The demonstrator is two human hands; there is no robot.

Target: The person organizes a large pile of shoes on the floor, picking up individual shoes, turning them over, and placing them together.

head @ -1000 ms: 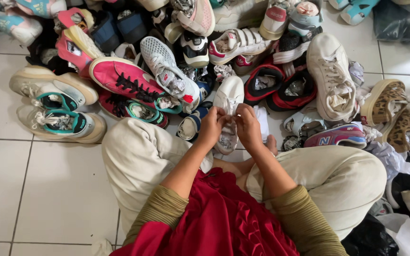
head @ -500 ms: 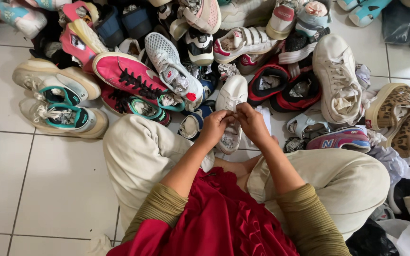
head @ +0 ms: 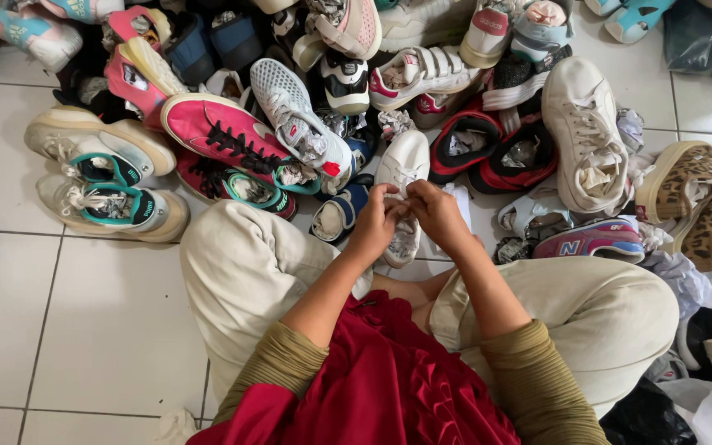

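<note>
The left hand (head: 375,224) and the right hand (head: 436,216) are together over a white sneaker (head: 402,177), and their fingertips meet at the laces of this shoe. Both hands are closed in a pinch on the laces; the fingers hide the exact grip. The white sneaker lies on the tiled floor (head: 84,313) just in front of the person's crossed legs, with its toe pointing away from the person and crumpled paper inside its opening.

Just left of the white sneaker is a small blue and white shoe (head: 335,214), and beyond that a grey mesh sneaker (head: 294,124) rests on a pink sneaker with black laces (head: 220,136). Further left of the white sneaker, two cream sneakers with teal lining (head: 105,177) lie side by side on the floor. Just right of the white sneaker is a pair of red and black shoes (head: 496,148), and next to them a big off-white sneaker (head: 587,136) lies with its toe away from the person. Well to the right of the white sneaker are leopard-print shoes (head: 690,194), and near the person's right knee is a pink and blue sneaker (head: 591,239). Behind the white sneaker the pile of shoes continues to the upper edge.
</note>
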